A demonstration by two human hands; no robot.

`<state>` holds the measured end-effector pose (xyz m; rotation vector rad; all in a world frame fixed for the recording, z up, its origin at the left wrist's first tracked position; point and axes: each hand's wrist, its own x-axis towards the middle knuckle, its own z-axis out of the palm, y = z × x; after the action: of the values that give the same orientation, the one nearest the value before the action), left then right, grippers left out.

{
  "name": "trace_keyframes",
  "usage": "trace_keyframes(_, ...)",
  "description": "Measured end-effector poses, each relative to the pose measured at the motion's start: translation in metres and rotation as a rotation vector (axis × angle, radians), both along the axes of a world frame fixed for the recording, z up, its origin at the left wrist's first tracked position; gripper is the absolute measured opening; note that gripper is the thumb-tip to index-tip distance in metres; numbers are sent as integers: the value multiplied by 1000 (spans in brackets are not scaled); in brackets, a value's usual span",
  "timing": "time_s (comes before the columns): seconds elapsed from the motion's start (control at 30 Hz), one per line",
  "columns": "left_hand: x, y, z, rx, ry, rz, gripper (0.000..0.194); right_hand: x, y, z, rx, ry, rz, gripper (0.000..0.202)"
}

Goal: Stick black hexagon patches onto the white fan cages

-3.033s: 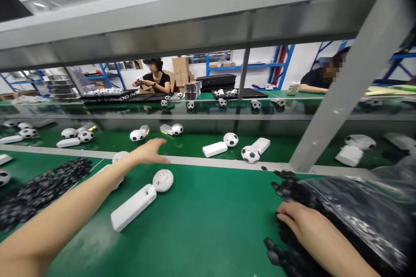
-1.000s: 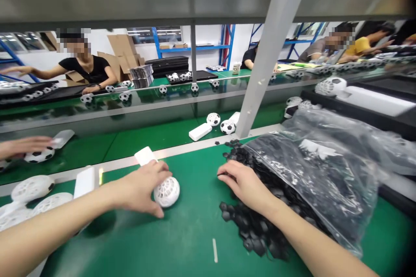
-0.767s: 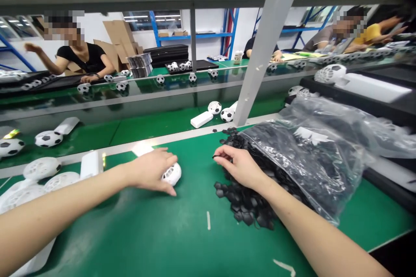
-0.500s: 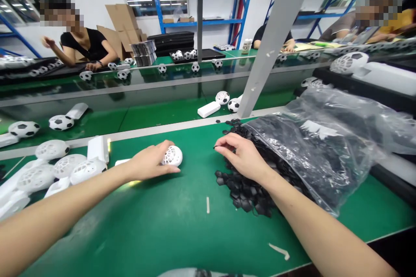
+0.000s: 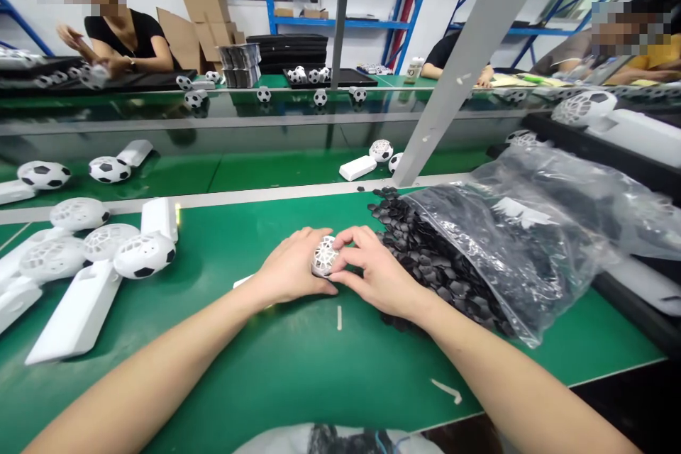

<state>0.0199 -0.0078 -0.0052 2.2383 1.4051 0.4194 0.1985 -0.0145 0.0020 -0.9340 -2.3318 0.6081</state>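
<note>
My left hand [image 5: 298, 266] is wrapped round a white ball-shaped piece [image 5: 324, 256] with an openwork surface, held over the green table. Part of a white handle shows beneath my left wrist. My right hand [image 5: 364, 269] touches the ball's right side, thumb and fingertips pinched together; whatever is between them is too small to make out. Just right of that hand lies a heap of small black pieces [image 5: 452, 273], spilling from a clear plastic bag [image 5: 511, 241].
Several white ball-topped pieces [image 5: 145, 255] lie at the left. A slanted metal post [image 5: 452, 85] rises beyond the bag. Black trays [image 5: 638, 149] stand at the right. Across the conveyor [image 5: 255, 167] sit other people [image 5: 130, 35].
My left hand has moved right with the ball piece. My right hand, which held a small black piece beside the heap, has come to the ball. The camera view has shifted slightly.
</note>
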Motion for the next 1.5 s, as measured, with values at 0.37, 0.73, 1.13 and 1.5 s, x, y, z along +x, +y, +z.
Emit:
trace_keyframes(0.37, -3, -1, 2, 1, -56, 5, 63, -4, 5, -12, -285, 160, -147, 32)
trace_keyframes(0.73, -4, -1, 2, -52, 90, 32, 70, 32, 39, -5, -162, -225, -371, 10)
trace_keyframes(1.13, -22, 13, 7, 74, 207, -52, 64, 39, 44, -4, -117, -363, -408, 10)
trace_keyframes(1.5, -21, 11, 2, 116, 150, -90, 66, 15, 14, 15, -185, -25, -55, 11)
